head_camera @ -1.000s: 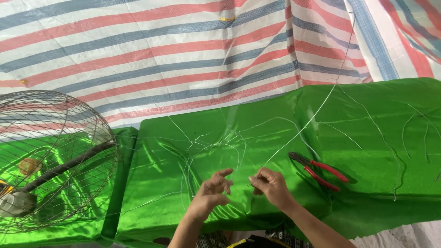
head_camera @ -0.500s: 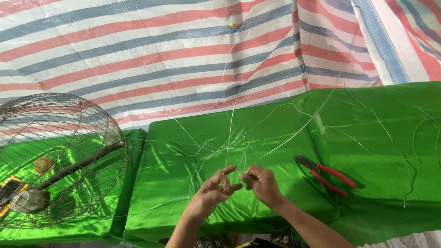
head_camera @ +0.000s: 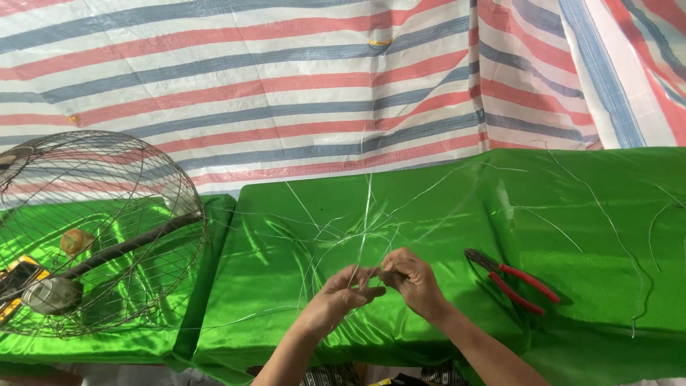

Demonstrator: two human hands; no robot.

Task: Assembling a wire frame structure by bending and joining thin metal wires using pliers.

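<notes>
We have our left hand [head_camera: 343,294] and right hand [head_camera: 411,280] drawn together in front of us, fingertips meeting, both pinched nearly closed on a strand of thin clear wire [head_camera: 366,214] that rises from between them and runs away over the shiny green cloth-covered counter [head_camera: 443,214]. A second ago our hands were apart, the fingers looser over the tangle; half a second ago they had closed in, and now they touch at the tips, so we judge that we have the strand firmly between both hands and are working it at one spot. Just beyond our hands more of the same thin wire lies in loose loops and crossings on the cloth. To the right of our right hand, near but apart, lie pliers with red handles [head_camera: 516,280], untouched. Well to the left of our left hand lies a round wire fan guard [head_camera: 93,229] with a dark bar across it. Beyond everything hangs a red, blue and white striped tarpaulin [head_camera: 286,93].
</notes>
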